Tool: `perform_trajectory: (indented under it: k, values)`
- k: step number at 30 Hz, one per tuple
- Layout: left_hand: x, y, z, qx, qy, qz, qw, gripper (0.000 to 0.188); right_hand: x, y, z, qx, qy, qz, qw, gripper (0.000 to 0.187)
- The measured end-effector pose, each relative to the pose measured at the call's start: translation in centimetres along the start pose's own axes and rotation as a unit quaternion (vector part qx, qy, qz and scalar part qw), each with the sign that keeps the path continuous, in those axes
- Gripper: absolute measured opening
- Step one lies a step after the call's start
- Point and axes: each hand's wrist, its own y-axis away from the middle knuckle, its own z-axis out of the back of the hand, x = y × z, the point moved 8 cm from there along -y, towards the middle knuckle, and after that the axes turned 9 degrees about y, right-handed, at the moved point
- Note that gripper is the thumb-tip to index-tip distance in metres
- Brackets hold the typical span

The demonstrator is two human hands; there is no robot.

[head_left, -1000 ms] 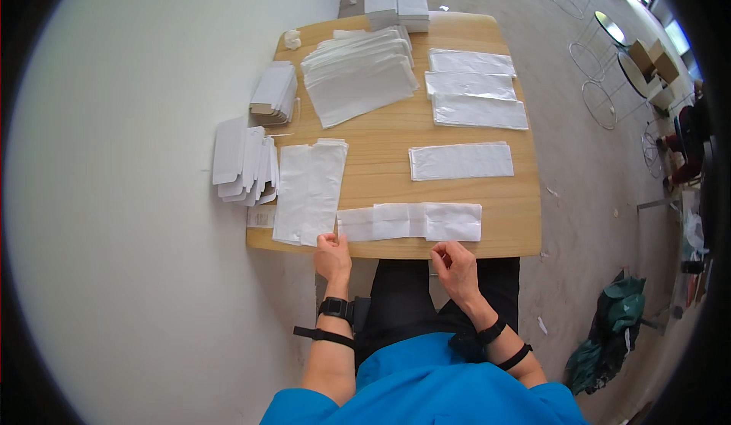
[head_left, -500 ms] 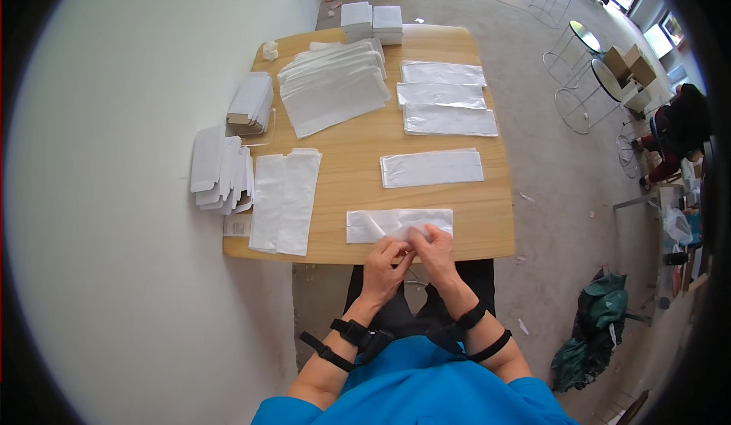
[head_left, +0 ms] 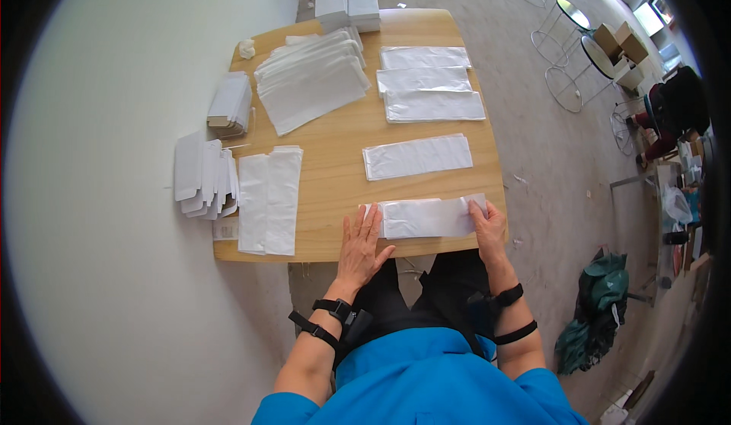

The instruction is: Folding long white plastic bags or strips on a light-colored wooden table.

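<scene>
Close to the table's front edge lies a thin white folded sheet (head_left: 426, 219), partly over another white layer. My right hand (head_left: 490, 228) pinches its right end between thumb and fingers, and that end is lifted a little. Flat on the left end rests my left hand (head_left: 359, 250), fingers stretched out and thumb apart. Just beyond is a separate folded white bundle (head_left: 417, 157). Farther back on the right, several folded white bundles (head_left: 430, 82) overlap. Whether the sheets are paper or plastic, I cannot tell.
On the wooden table (head_left: 327, 196) lie a fanned pile of white sheets (head_left: 312, 82), folded white sheets (head_left: 270, 204), stacked white cartons (head_left: 347, 12) and flattened white boxes (head_left: 202, 174) by the wall. Round stools (head_left: 572, 14), a dark green bag (head_left: 598, 311) and a seated person (head_left: 674, 113) are to the right.
My hands have moved apart: the left flattened out on the sheet's left end, the right went rightward with its end. The view has shifted slightly.
</scene>
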Motion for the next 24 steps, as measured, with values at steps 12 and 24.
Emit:
perform_trajectory:
  k: [12, 24]
  values:
    - [0.3, -0.5, -1.4, 0.038, -0.012, -0.025, 0.999, 0.08, -2.4, -2.3, 2.5, -0.074, 0.167, 0.034, 0.983, 0.021]
    - [0.3, -0.3, -1.1, 0.035, -0.02, -0.005, 0.999, 0.079, 3.2, 1.1, 3.5, -0.334, 0.468, 0.187, 0.796, 0.029]
